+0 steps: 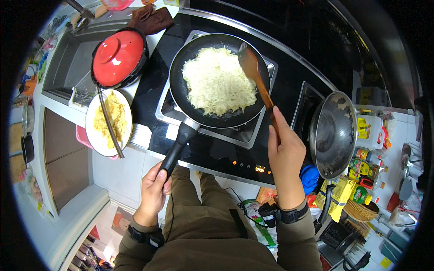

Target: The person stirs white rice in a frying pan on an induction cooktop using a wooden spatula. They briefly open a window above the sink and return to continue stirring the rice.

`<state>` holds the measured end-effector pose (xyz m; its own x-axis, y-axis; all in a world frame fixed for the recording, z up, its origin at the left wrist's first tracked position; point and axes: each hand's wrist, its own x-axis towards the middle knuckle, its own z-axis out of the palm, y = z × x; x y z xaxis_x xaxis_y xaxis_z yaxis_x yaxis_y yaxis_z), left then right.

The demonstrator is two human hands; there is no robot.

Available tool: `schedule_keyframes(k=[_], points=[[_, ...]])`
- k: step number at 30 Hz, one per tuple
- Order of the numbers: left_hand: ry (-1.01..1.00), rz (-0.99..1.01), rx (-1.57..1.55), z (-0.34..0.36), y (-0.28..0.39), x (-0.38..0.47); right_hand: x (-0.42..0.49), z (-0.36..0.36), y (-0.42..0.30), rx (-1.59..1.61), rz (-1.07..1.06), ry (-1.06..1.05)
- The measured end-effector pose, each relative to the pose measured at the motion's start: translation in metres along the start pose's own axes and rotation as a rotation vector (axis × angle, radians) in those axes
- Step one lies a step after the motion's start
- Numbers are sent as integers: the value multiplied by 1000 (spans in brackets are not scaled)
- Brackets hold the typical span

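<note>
A black frying pan (178, 81) sits on the cooktop burner, with a flat layer of pale shredded food (218, 81) spread over its middle. My left hand (155, 188) is closed around the pan's black handle. In my right hand (286, 149) is a wooden spatula (256, 76); its blade rests at the pan's right inner side, against the edge of the food. To the left, a white plate (91, 135) holds yellow cooked food (117, 117), and a pair of dark chopsticks (109, 127) lies across it.
A black pot with a red lid (117, 57) stands beside the sink (62, 76). Behind it lies a brown cloth (152, 20). On the cooktop's right (210, 152) is a worn wok (334, 132), its handle jutting toward me. Bottles and packets (364, 167) crowd the far right.
</note>
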<state>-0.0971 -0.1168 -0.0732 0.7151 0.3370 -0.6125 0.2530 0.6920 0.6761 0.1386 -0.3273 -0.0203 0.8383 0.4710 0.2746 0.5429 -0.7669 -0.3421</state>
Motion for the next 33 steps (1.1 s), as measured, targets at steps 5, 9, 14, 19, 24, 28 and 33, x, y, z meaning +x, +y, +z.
schedule_keyframes(k=[5,9,14,19,24,28,33], points=[[-8,-7,-23,-2,-2,-1,0,6,1,19,-4,71],[-22,-22,-57,-3,-2,-1,-1,7,2,-7,6,33],[-34,-47,-54,-2,1,-1,-3,2,-2,13,25,27],[-20,-42,-3,0,2,-1,-18,-2,-12,195,-37,-14],[-17,-25,18,0,1,0,-30,2,-22,214,-9,-94],[-3,-29,26,0,1,-1,-35,5,-25,285,-15,-132],[-29,-26,9,-2,1,-1,-39,7,-20,318,11,-78]])
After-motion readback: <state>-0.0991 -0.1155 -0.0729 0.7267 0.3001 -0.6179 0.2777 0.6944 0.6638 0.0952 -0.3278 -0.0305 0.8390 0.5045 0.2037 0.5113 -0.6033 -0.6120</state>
